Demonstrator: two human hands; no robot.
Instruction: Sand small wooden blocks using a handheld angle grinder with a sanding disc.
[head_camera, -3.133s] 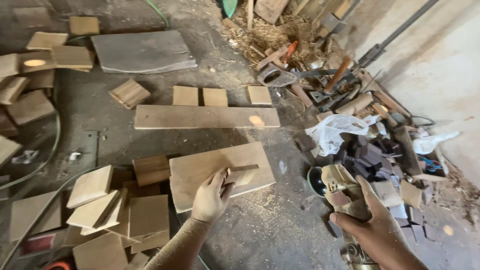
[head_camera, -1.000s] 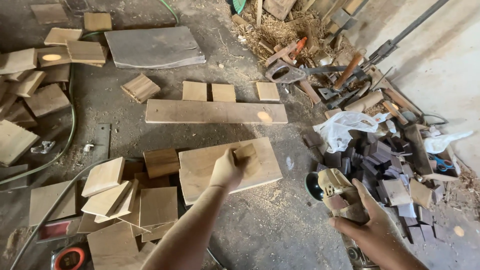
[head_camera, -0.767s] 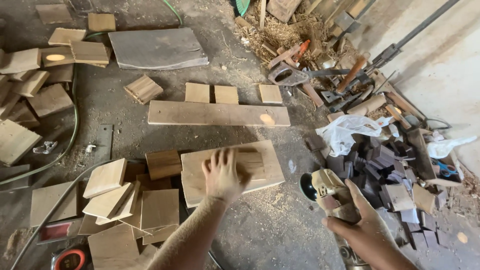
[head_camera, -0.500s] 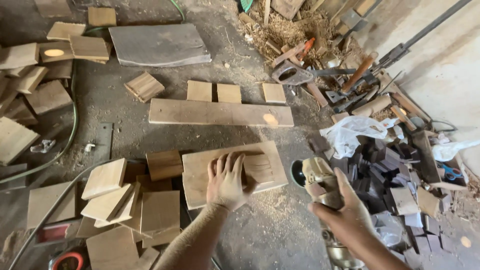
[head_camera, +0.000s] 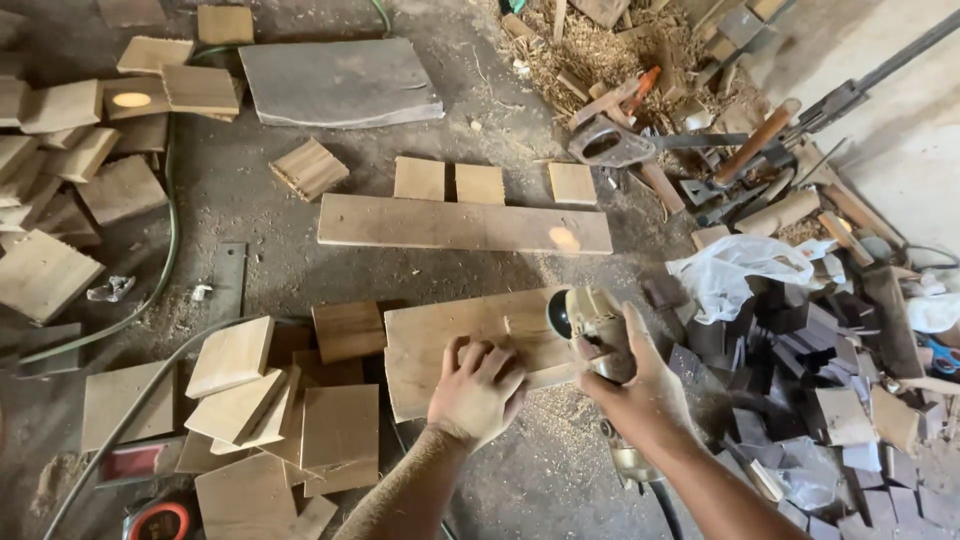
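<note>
Wooden board (head_camera: 480, 335) lies lengthwise left-right, left hand (head_camera: 478, 390) flat atop; right hand's (head_camera: 640, 385) grip clenches grinder (head_camera: 592, 325).

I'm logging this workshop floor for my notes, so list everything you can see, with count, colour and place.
Wide board: one, pale tan, floor centre, under both hands.
Small wood piece: one, tan, on that board, pressed by the left hand.
Power sander: one, cream and black, over the board's right end.
Long plank: one, tan, beyond the board.
Square offcuts: three, tan, behind the plank.
Grey slab: one, top centre.
Stacked wood tiles: many, tan, lower left.
Dark blocks: many, brown, right.
White plastic bag: one, right.
Hose: one, green, left.
Left hand: flat on the wood.
Right hand: gripping the sander.
</note>
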